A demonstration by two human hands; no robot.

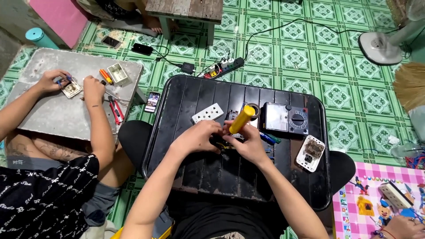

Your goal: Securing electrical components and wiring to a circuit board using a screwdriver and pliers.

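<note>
Here, my right hand (250, 144) was closed around a yellow-handled tool (241, 119), its handle pointing up over the black tray (177, 115). My left hand (197, 137) pinched something small and dark beside it; perhaps an electrical part, I could not tell. A white socket plate (207, 112) lay just behind.

Both forearms are bare — no sleeves, watch or rings showing on the left hand (197, 138) or right hand (248, 144) — with a black garment at the near edge.
</note>
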